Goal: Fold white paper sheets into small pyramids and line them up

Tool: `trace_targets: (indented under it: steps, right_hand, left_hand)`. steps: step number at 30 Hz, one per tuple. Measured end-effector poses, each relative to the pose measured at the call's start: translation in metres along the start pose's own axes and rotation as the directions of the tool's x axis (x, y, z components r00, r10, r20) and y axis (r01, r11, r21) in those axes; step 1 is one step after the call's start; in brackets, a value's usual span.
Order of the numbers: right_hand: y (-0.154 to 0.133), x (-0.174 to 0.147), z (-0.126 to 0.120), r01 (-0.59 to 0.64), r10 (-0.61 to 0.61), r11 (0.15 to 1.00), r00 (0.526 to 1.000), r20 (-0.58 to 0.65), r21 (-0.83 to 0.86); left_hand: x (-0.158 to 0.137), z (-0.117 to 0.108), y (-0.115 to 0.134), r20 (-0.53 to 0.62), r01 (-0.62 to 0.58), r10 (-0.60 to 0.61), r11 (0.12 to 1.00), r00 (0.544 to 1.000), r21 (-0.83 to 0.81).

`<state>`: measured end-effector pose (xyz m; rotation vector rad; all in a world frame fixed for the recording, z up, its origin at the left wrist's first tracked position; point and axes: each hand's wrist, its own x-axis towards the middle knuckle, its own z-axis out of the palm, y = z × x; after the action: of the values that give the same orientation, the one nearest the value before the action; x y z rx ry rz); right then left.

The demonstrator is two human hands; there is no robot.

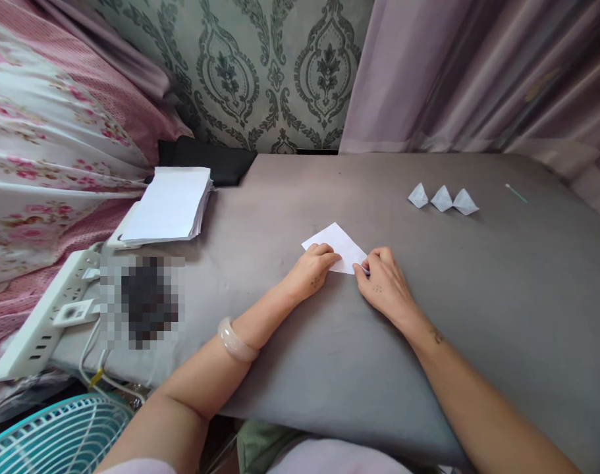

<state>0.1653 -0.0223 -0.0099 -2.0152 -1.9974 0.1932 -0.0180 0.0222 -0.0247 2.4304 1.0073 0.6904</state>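
A white piece of folded paper [340,241] lies near the middle of the grey-covered table [290,342]. My left hand [315,268] presses on its left part with the fingers bent and close together. At the paper's right corner, my right hand [382,280] pinches the edge between thumb and fingers. Part of the paper is hidden under both hands. Farther back on the right stand three small folded paper shapes [442,199] in a row, apart from my hands.
A stack of white paper [168,204] sits at the back left, by a black folded cloth or bag [220,161]. A power strip [40,319] with cables and a blurred dark object [150,299] lie left. A thin green stick [517,193] lies far right. A fan [62,438] stands lower left.
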Motion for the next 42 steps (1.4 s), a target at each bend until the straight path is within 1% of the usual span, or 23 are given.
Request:
trace_targets:
  steps: [5, 11, 15, 20, 23, 24, 26, 28, 30, 31, 34, 36, 39, 42]
  right_hand:
    - [0.001, 0.000, 0.000, -0.009, 0.009, 1.000, 1.000, 0.025, 0.010]
    - [0.003, 0.000, -0.002, -0.022, 0.021, 0.999, 0.999, 0.036, 0.038]
    - [0.008, -0.002, -0.005, -0.048, 0.047, 0.998, 0.998, 0.031, 0.034]
    - [0.028, -0.002, -0.006, -0.018, 0.013, 0.989, 0.999, 0.035, 0.148]
    - [0.035, -0.001, -0.010, -0.011, -0.001, 0.978, 0.998, 0.059, 0.209]
    - [0.034, -0.001, -0.011, -0.001, -0.011, 0.978, 0.998, 0.054, 0.210]
    - [0.026, -0.003, -0.013, 0.059, -0.061, 0.983, 0.998, 0.008, 0.175]
    - [0.009, -0.008, -0.011, 0.173, -0.168, 0.979, 0.984, -0.058, 0.109]
    - [-0.010, -0.014, -0.007, 0.271, -0.268, 0.958, 0.962, -0.043, 0.093]
    - [-0.019, -0.017, -0.005, 0.290, -0.289, 0.954, 0.957, -0.029, 0.081]
    - [-0.038, -0.025, -0.001, 0.251, -0.251, 0.968, 0.968, -0.009, -0.010]
    - [-0.045, -0.030, -0.002, 0.230, -0.231, 0.971, 0.973, 0.004, -0.066]
    - [-0.049, -0.035, -0.004, 0.240, -0.239, 0.963, 0.971, 0.025, -0.119]
    - [-0.049, -0.036, -0.004, 0.247, -0.246, 0.959, 0.969, 0.031, -0.140]
  left_hand:
    - [-0.001, 0.003, -0.004, -0.015, -0.036, 0.036, 0.999, 0.999, 0.020]
    - [-0.001, 0.004, -0.003, 0.040, -0.024, 0.020, 0.993, 0.999, 0.113]
    - [-0.002, 0.003, -0.001, 0.071, -0.015, 0.005, 0.990, 0.997, 0.141]
    - [-0.003, -0.002, 0.003, 0.100, 0.031, -0.053, 0.976, 0.994, 0.217]
    - [-0.004, -0.004, 0.004, 0.105, 0.042, -0.069, 0.969, 0.992, 0.244]
    - [-0.004, -0.004, 0.004, 0.106, 0.042, -0.070, 0.968, 0.992, 0.247]
    - [-0.003, -0.005, 0.005, 0.108, 0.040, -0.070, 0.966, 0.992, 0.254]
    - [-0.003, -0.006, 0.006, 0.112, 0.041, -0.074, 0.963, 0.991, 0.267]
    - [-0.002, -0.006, 0.007, 0.116, 0.051, -0.087, 0.957, 0.989, 0.284]
    - [-0.003, -0.006, 0.008, 0.117, 0.061, -0.099, 0.955, 0.988, 0.292]
    - [-0.004, -0.007, 0.010, 0.097, 0.123, -0.158, 0.947, 0.983, 0.296]
    - [-0.005, -0.007, 0.009, 0.037, 0.212, -0.233, 0.933, 0.972, 0.290]
    - [-0.006, -0.010, 0.003, -0.086, 0.375, -0.366, 0.894, 0.927, 0.246]
    - [-0.003, -0.016, -0.004, -0.138, 0.481, -0.463, 0.863, 0.875, 0.153]
